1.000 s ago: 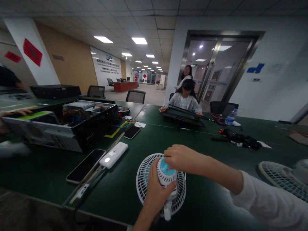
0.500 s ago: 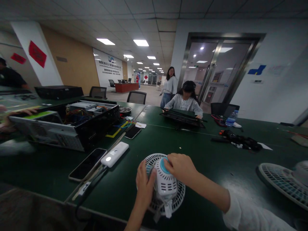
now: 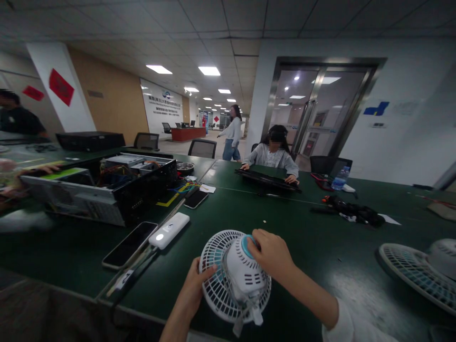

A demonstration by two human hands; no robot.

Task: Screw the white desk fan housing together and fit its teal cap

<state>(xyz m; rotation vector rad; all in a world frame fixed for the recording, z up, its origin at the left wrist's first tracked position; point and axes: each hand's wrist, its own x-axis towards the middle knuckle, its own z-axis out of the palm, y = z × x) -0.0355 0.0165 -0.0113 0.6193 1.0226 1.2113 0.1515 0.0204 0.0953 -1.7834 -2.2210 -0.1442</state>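
A small white fan [image 3: 244, 273] with a round slatted grille and a blue knob at the back of its motor housing is near the table's front edge, back side up. My left hand [image 3: 195, 285] grips the grille's left rim, thumb on top and the fingers mostly hidden beneath. On the blue knob, the fingers of my right hand [image 3: 272, 251] are closed, pinching its edge. A clear strip or cord, hard to make out, hangs from the lower end of the housing. Blue blades show faintly through the slats.
Left of the fan lie a white power bank [image 3: 170, 230] and a phone [image 3: 130, 244], near an opened computer case [image 3: 107, 187]. A second fan grille [image 3: 416, 266] lies at the right. Across the green table [image 3: 228, 209], a seated person holds a flat black panel [image 3: 269, 180].
My left hand has moved from beside the motor housing to the grille's left rim. The fan has tilted a little. The seated person's panel is lower, and the standing person has moved left.
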